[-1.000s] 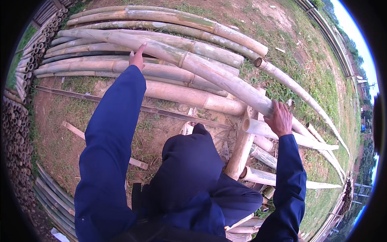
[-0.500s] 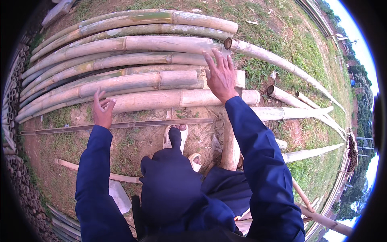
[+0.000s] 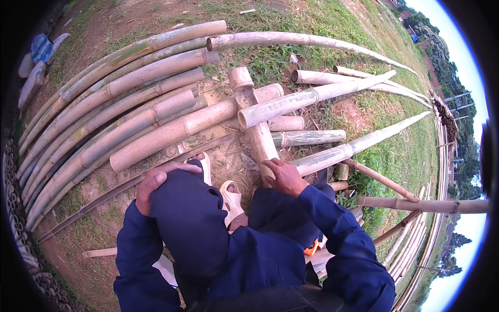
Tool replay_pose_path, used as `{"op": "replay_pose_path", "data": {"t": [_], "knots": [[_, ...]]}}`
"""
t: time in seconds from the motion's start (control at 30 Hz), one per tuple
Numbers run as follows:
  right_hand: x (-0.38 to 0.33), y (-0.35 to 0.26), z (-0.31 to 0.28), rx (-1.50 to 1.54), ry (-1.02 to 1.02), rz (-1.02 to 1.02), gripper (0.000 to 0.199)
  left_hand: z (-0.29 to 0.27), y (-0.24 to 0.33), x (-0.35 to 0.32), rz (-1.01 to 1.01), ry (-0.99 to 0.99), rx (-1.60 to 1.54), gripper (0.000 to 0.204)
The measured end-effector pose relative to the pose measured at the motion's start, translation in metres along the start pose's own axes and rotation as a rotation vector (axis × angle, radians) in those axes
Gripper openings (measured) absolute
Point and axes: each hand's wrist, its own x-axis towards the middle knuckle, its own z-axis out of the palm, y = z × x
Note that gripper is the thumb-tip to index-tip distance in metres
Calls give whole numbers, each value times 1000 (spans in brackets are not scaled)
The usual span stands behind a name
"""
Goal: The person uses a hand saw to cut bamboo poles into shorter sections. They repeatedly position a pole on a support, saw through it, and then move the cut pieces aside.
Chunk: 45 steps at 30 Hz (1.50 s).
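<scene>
And down I come: a second ago both my hands are on a big pole, half a second ago they hang spread in the air, and now neither has that pole. It's off my hands; which of the poles before me it is, I can't tell!

My left hand [image 3: 157, 182] drops onto my left knee [image 3: 182, 210], fingers stretched along the top, gripping nothing. My right hand [image 3: 285, 177] swings back from the poles ahead and lands on the near end of the notched pole [image 3: 264, 145], fingers bent over it; whether they're gripping or just resting, I can't tell.

That notched pole runs away from me, crossing the thick pole [image 3: 197, 122] near its right end, and the long pole [image 3: 317, 96] lies over it, its cut end just past the left edge. The row [image 3: 156, 67] now slants off to my left, my view having swung round to the right, with the slat [image 3: 104, 200] just this side of it. A sandal [image 3: 234, 208] now shows much more fully between my legs, the blue bundle [image 3: 41, 48] has come in at far upper left, and an orange thing [image 3: 312, 247] peeks out by my right sleeve
</scene>
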Motion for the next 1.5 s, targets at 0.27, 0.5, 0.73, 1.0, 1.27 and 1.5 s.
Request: {"op": "replay_pose_path", "data": {"t": [0.27,0.5,0.73,1.0,1.27,1.5], "knots": [[-127,17,43,31,-94,116,52,73,99,33,49,-169,576,53],[-189,32,29,49,349,247,48,97,102,168,163,-134,1043,26],[-204,40,35,95,564,298,37,92,25,324,74,-20,1139,27],[-187,60,37,178,612,252,34,106,-114,377,-179,-68,1336,79],[-189,61,39,228,674,275,29,121,-138,404,-325,-75,1393,107],[-182,62,34,257,688,307,27,128,-148,424,-407,-171,1324,115]]}}
